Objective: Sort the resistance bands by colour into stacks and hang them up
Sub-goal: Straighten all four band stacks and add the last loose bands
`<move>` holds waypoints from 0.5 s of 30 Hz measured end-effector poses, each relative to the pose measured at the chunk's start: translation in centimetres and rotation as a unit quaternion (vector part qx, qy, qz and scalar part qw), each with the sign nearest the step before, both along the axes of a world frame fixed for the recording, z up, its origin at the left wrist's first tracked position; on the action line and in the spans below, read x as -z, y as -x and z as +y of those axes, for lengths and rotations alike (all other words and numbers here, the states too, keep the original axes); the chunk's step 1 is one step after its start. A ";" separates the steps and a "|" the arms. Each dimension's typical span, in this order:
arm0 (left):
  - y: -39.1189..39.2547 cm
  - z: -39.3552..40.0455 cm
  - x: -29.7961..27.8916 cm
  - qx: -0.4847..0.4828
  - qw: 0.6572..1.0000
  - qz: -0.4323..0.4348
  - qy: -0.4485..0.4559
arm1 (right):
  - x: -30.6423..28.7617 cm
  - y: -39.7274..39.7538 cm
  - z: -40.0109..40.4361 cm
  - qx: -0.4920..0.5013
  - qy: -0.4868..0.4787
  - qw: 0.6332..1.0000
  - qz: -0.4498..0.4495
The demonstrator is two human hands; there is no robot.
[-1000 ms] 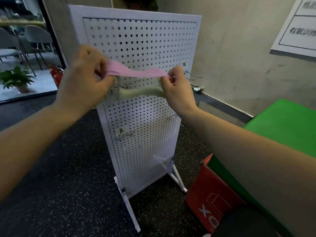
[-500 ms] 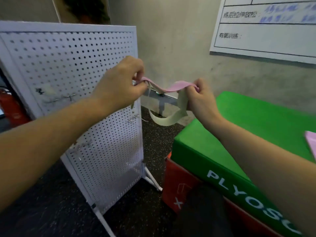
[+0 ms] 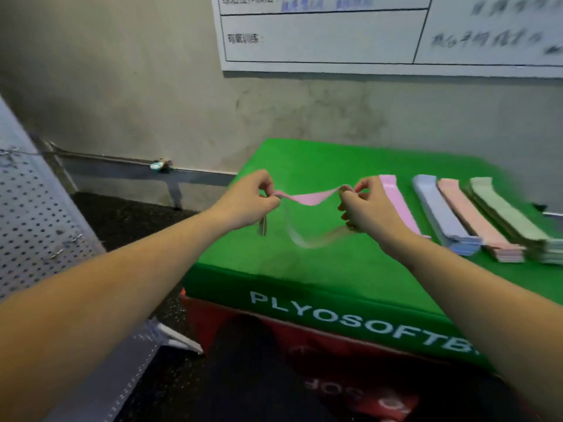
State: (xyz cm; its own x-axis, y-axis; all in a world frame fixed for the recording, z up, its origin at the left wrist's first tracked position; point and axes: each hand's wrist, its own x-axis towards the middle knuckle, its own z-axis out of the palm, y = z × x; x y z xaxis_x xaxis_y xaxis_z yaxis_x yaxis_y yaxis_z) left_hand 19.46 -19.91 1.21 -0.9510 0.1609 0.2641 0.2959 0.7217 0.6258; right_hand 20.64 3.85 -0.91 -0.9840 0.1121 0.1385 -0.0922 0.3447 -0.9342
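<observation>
A pink resistance band is stretched between my two hands above the green plyo box. My left hand pinches its left end and my right hand pinches its right end. A pale cream band, blurred, sags in a loop under the pink one, between the same hands. To the right on the box lie sorted stacks: pink, blue, salmon pink and pale green.
The white pegboard stand with wire hooks is at the left edge, its foot on the dark speckled floor. A red box sits under the green one. A whiteboard hangs on the grey wall.
My hands, still holding the pink and cream bands, have moved right from the pegboard to over the green box. The view has swung right and the sorted stacks have come into sight.
</observation>
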 end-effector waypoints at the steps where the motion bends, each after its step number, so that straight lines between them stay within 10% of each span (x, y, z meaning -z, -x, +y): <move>1: 0.9 1.4 1.0 0.009 1.000 -0.006 -0.007 | 0.7 0.2 1.5 0.011 -0.029 1.000 0.000; 15: 6.6 6.7 10.9 0.138 0.976 -0.164 0.036 | 7.2 0.0 11.3 -0.063 -0.505 0.857 -0.080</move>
State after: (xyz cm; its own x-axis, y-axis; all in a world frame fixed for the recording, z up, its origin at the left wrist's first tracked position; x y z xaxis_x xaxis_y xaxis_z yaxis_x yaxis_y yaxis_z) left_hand 12.85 -13.22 -9.66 -0.9006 0.4292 -0.0682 0.2773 0.6885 0.6701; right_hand 20.67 15.18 -8.11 -0.9949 -0.0941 -0.0356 -0.0868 0.9816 -0.1699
